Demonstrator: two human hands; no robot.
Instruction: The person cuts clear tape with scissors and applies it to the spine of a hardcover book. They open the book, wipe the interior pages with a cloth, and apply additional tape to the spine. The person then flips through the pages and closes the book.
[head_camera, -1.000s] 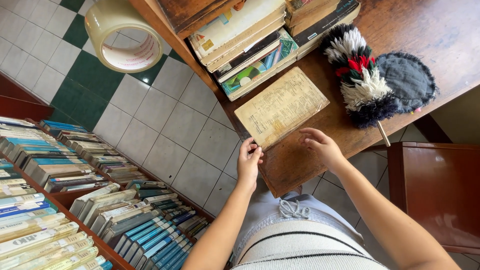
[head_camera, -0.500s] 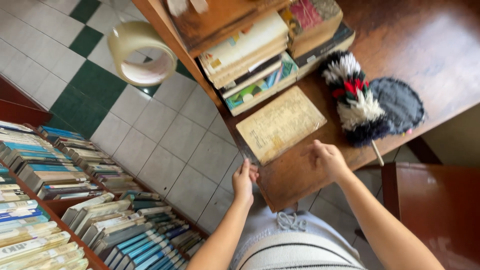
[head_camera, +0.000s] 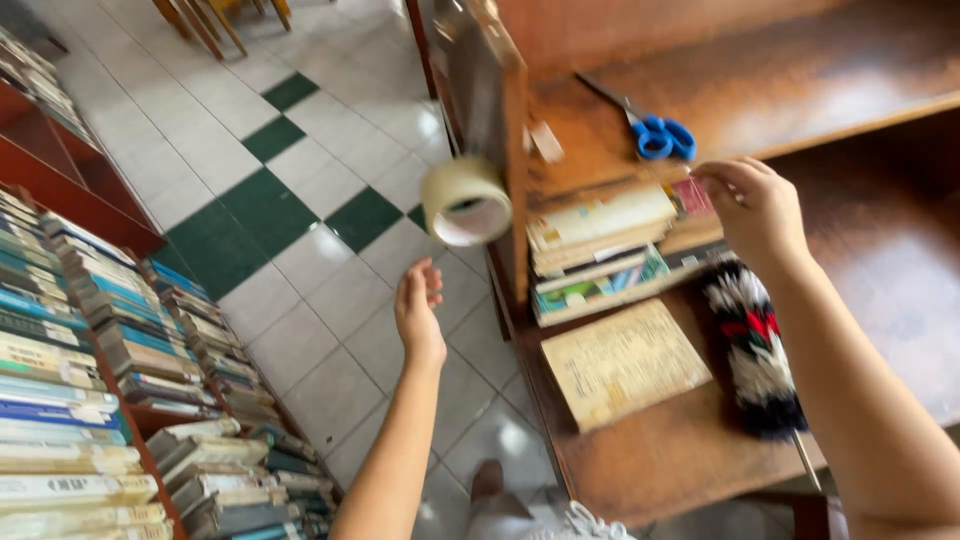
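Tape roll (head_camera: 466, 201): hanging at the desk's (head_camera: 660, 460) left edge, just above my left hand (head_camera: 418, 305), which is reaching up open-fingered, grasping nothing. Right hand (head_camera: 755, 208): fingertips pinching at the book stack's (head_camera: 600, 250) far right corner, beside the feather duster (head_camera: 752, 345)

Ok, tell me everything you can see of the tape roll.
The tape roll is a thick ring of pale, yellowish translucent tape wound round a light inner core, with its open centre facing the camera, tilted slightly. It hangs at the corner of the upright wooden panel, over the tiled floor; how it is fixed there cannot be made out. The left hand is open just below it, not touching. The stacked books sit to its right on the wooden desk.
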